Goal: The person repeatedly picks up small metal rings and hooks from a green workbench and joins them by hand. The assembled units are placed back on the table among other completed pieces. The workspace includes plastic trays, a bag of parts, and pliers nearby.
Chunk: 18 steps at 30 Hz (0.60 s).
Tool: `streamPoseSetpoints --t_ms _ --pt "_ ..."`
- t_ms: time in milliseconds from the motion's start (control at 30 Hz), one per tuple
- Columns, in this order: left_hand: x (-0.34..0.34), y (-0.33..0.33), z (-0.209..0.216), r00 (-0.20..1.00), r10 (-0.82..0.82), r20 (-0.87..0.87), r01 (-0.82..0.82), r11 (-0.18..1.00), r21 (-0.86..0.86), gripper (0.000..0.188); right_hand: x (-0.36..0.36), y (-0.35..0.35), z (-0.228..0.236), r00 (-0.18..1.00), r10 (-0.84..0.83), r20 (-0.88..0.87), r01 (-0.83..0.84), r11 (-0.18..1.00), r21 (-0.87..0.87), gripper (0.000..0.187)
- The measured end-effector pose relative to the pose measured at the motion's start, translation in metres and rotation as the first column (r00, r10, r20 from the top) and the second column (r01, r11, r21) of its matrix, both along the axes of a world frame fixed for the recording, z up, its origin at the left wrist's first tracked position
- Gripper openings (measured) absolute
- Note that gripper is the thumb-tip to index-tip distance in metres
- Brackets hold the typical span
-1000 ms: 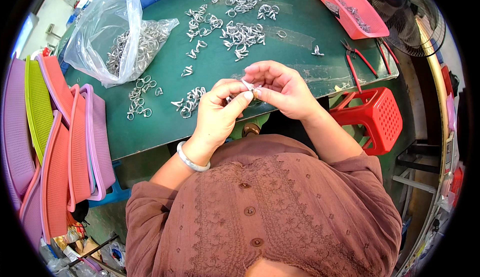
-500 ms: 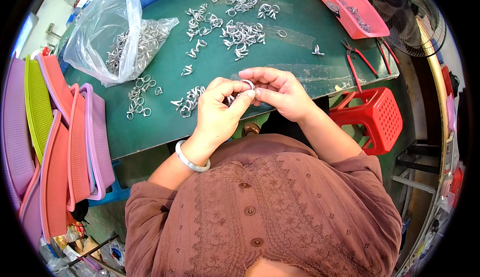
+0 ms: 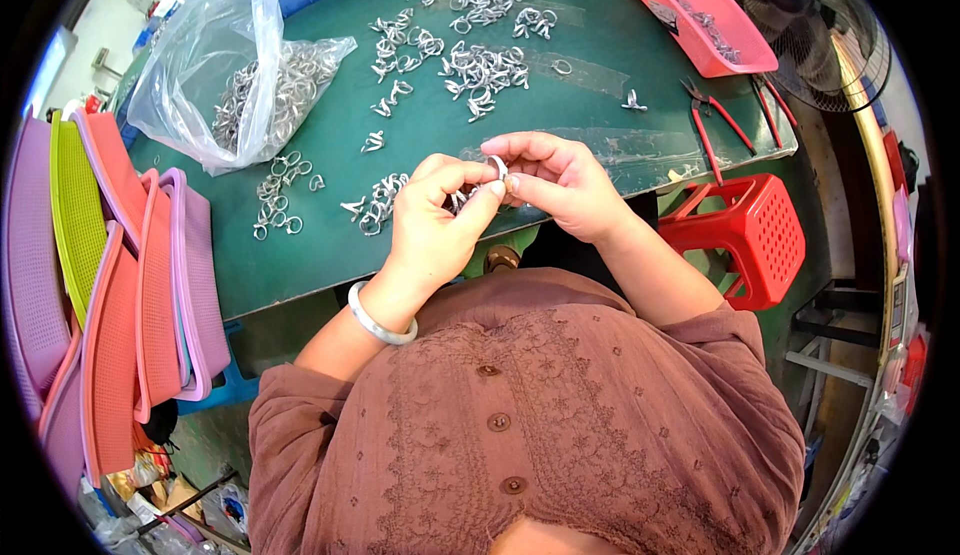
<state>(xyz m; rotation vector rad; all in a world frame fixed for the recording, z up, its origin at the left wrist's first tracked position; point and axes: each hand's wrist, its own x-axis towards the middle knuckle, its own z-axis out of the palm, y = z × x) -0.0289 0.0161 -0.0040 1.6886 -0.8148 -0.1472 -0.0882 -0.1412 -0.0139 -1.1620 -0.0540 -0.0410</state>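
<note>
My left hand (image 3: 440, 210) and my right hand (image 3: 565, 187) meet over the near edge of the green table. Between their fingertips is a small silver ring (image 3: 498, 167), pinched from both sides. Left thumb and forefinger grip it, and the right thumb presses against it. More rings show partly under my left hand; its curled fingers hide whether they are held or lie on the table. Just left of that hand is a loose pile of silver rings (image 3: 378, 205). Beyond the hands, a larger ring pile (image 3: 487, 73) spreads over the table.
A clear plastic bag (image 3: 200, 85) full of rings stands at the left, near stacked plastic baskets (image 3: 110, 355). Red-handled pliers (image 3: 706, 135) lie at the right, by a pink basket (image 3: 690, 15) of metal pieces. A fan (image 3: 800, 15) and a red stool (image 3: 745, 235) are beyond the right edge.
Both hands stay in nearly the same spot. The ring between the fingertips has turned slightly, and the right fingers have shifted a little on it.
</note>
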Motion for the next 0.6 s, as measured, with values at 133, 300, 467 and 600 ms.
streamPoseSetpoints --t_ms 133,300,467,600 --pt "0.003 0.002 -0.007 0.976 -0.003 -0.219 0.000 1.000 -0.013 0.009 0.002 0.001 -0.001 0.960 -0.131 0.248 0.220 0.899 -0.378 0.027" --pt "0.003 0.003 -0.003 0.795 -0.065 -0.603 0.011 0.996 -0.093 0.011 0.001 0.005 0.008 0.881 -0.179 0.438 0.426 0.704 -0.569 0.027" --pt "0.004 0.003 -0.004 0.721 -0.105 -0.685 0.010 0.990 -0.141 0.014 0.001 0.006 0.010 0.858 -0.178 0.482 0.477 0.625 -0.618 0.030" --pt "0.003 0.001 -0.001 0.670 -0.146 -0.728 -0.013 0.978 -0.209 0.015 -0.001 0.005 0.011 0.874 -0.184 0.450 0.459 0.618 -0.638 0.032"
